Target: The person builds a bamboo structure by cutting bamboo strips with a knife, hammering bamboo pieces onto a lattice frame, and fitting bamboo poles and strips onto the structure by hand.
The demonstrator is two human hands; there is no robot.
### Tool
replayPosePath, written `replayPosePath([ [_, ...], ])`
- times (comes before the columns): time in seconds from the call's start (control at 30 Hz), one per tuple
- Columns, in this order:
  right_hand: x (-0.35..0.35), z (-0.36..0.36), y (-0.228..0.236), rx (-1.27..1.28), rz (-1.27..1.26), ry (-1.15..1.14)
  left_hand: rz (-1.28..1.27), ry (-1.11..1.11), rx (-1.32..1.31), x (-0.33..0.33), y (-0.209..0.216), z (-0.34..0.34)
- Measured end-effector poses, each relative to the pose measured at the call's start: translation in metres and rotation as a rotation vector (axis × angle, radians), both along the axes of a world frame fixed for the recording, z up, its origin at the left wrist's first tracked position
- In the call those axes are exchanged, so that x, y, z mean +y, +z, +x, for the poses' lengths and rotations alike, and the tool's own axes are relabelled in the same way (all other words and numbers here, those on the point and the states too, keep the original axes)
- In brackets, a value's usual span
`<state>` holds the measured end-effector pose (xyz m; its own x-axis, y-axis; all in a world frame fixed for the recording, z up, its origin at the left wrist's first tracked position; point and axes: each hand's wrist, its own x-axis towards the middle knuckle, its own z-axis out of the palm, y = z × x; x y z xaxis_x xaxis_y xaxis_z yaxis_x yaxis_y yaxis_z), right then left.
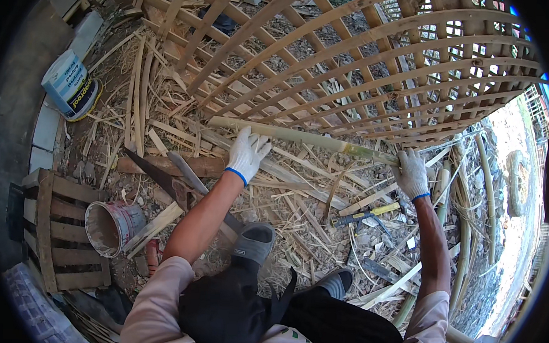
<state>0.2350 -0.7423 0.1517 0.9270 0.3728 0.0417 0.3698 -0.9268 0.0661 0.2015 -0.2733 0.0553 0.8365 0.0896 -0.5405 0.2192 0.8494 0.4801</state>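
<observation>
A long split bamboo strip [306, 138], pale with a green stretch near its right end, lies across the front edge of a large woven bamboo lattice [364, 71]. My left hand [248, 153], in a white glove with a blue cuff, grips the strip near its left part. My right hand [411, 172], gloved the same way, holds the strip near its right end. Both forearms reach up from the lower edge, and my grey shoes [254, 241] rest on the litter below.
Bamboo shavings and offcuts cover the ground. A hand saw [158, 174] and a blade lie left of my left arm. Pliers with yellow handles [370, 214] lie near my right arm. A tipped paint bucket [110, 225], a wooden pallet [60, 229] and a white sack [70, 86] sit left.
</observation>
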Motion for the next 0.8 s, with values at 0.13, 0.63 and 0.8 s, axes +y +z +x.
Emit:
replayPosePath([
  [0.13, -0.001, 0.013, -0.030, -0.140, -0.037, -0.201, 0.248, -0.031, 0.190, -0.022, -0.005, 0.028],
  [0.63, 0.021, 0.037, -0.079, -0.332, 0.248, -0.393, 0.335, -0.026, 0.155, 0.009, -0.028, 0.042],
  [0.8, 0.010, 0.005, -0.046, -0.380, 0.280, -0.119, 0.428, 0.068, 0.199, 0.011, 0.005, -0.013],
])
